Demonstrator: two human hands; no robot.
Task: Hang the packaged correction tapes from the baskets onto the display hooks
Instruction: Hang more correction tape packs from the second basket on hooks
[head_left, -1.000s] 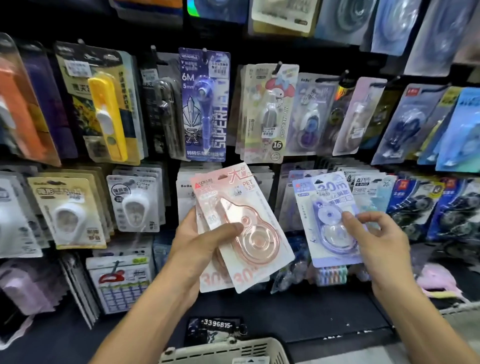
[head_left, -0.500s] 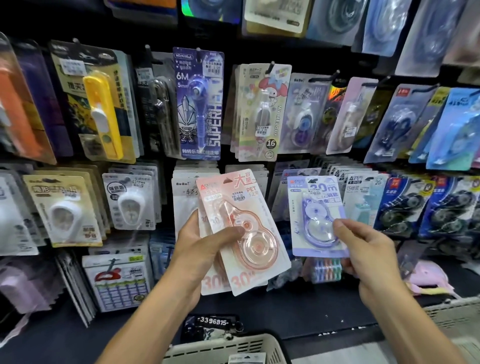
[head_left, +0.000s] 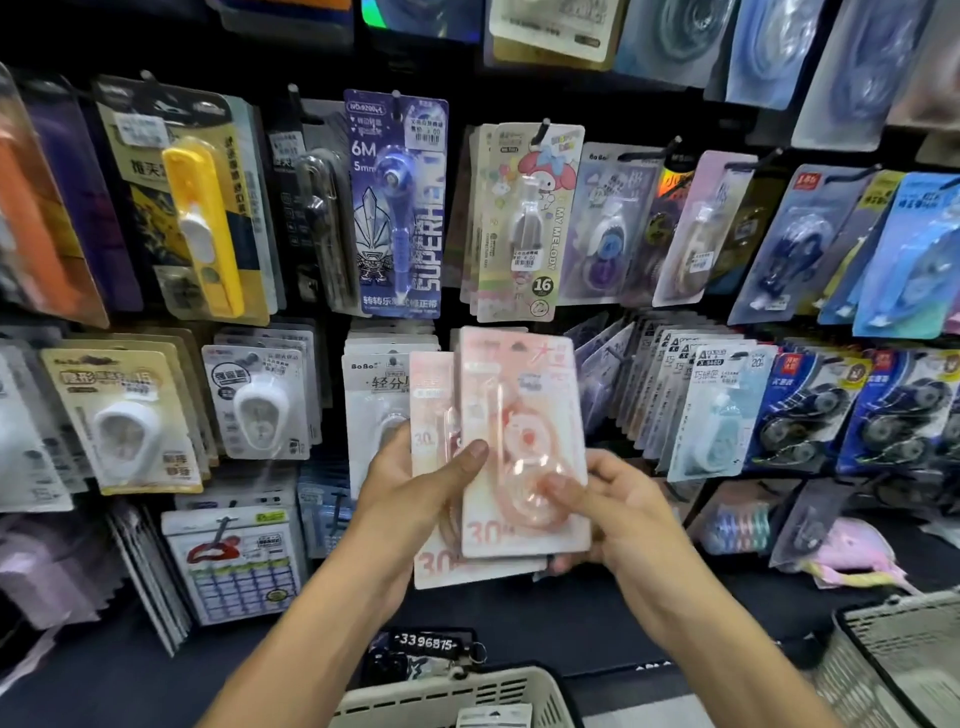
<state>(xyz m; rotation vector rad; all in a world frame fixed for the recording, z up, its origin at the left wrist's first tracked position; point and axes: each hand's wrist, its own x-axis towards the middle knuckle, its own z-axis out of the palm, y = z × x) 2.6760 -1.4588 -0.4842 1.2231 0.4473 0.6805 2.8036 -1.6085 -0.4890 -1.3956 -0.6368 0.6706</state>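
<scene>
Pink correction-tape packs (head_left: 522, 447), a small fanned stack standing upright with long axis vertical, sit just below the My Melody pack (head_left: 524, 223), where I see my left hand (head_left: 410, 493) gripping the stack's left edge while my right hand (head_left: 618, 514), equally near, pinches the front pack's lower right corner.

Both hands on a stack of pink correction tape packs (head_left: 519, 441), frame centre, upright, motion-blurred. Left hand (head_left: 410, 499) grips the left edge, thumb across front. Right hand (head_left: 618, 514) pinches lower right corner. Display hooks (head_left: 543, 130) loaded behind. Basket (head_left: 447, 696) bottom centre, another basket (head_left: 904, 654) lower right.
</scene>
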